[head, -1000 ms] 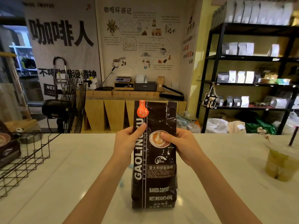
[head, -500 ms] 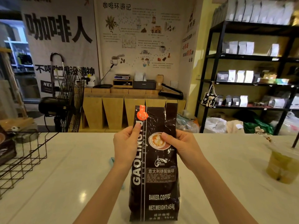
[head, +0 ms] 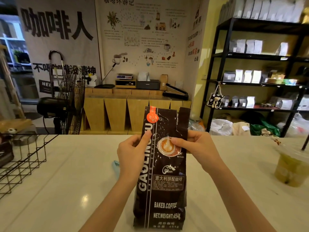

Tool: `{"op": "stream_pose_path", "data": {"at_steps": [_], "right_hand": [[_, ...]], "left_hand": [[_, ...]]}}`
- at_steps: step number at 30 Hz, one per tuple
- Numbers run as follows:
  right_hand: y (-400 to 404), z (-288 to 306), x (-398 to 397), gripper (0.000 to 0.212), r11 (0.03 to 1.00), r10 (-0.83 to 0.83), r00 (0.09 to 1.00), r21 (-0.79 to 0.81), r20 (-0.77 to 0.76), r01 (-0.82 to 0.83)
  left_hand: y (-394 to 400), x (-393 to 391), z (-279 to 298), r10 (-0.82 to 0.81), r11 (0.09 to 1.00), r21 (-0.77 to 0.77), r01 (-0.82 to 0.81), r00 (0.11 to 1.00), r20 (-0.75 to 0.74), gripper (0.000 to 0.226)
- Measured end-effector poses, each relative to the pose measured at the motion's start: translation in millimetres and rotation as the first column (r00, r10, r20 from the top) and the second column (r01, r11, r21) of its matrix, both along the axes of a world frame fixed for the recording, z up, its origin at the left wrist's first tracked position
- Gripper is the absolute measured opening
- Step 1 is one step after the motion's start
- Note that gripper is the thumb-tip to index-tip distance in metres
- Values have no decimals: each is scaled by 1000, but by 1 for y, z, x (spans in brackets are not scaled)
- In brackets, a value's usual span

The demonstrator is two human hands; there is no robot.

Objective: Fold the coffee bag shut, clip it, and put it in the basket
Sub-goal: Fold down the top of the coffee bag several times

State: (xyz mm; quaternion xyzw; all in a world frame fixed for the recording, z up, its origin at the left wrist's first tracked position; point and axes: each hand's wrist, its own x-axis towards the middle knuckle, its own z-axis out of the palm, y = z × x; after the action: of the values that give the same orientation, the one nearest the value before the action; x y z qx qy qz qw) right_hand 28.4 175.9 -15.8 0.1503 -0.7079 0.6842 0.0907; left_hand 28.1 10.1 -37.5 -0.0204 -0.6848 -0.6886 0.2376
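Observation:
A tall dark brown coffee bag (head: 164, 190) with white lettering and an orange tag stands upright on the white counter (head: 66, 190). My left hand (head: 132, 153) grips its left edge with the thumb on the front. My right hand (head: 195, 146) pinches its right edge just above the printed coffee cup. The bag's top is unfolded and stands straight up, with the right gusset flap apart. A light blue clip (head: 115, 166) lies on the counter, partly hidden behind my left wrist. A black wire basket (head: 23, 163) sits at the left edge of the counter.
A plastic cup of green drink (head: 291, 169) with a straw stands on the counter at the right. A dark bag (head: 5, 153) rests inside the basket at far left. Beyond the counter are a black fan (head: 66, 104), wooden cabinets and a black shelf rack (head: 260, 84).
Both hands keep their hold on the bag. The bag and my view have shifted slightly, and the right gusset flap at the top has spread further from the front panel.

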Motion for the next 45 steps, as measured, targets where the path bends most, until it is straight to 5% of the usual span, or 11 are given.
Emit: {"op": "stream_pose_path", "data": {"at_steps": [8,11,14,20,28,34,45], "right_hand": [[0,-2,1,16,999,-7,1000,-48,20,8],[-5,-6,1,34,995,-19,1000,-103,-5,18],[-10,-10,2,57,988,-83,993,-134,-87,71],[-16,-11,4,36,987,-154,933,1,-325,163],[2,-1,8,49,1000,10,986,-11,-168,-12],[8,2,6,40,998,50,987,39,-152,-44],[12,5,4,18,988,52,986,153,-160,-27]], "left_hand": [[3,3,3,-88,984,159,82,996,33,18],[0,2,3,-85,988,133,84,996,3,12],[-1,1,4,-137,986,92,142,989,-56,34],[-3,3,10,-238,970,19,243,960,-146,29],[-9,3,15,-406,909,61,413,908,-105,36],[-21,3,22,-476,879,-58,473,879,-42,46],[-28,3,30,-451,866,-216,451,891,52,17]]}}
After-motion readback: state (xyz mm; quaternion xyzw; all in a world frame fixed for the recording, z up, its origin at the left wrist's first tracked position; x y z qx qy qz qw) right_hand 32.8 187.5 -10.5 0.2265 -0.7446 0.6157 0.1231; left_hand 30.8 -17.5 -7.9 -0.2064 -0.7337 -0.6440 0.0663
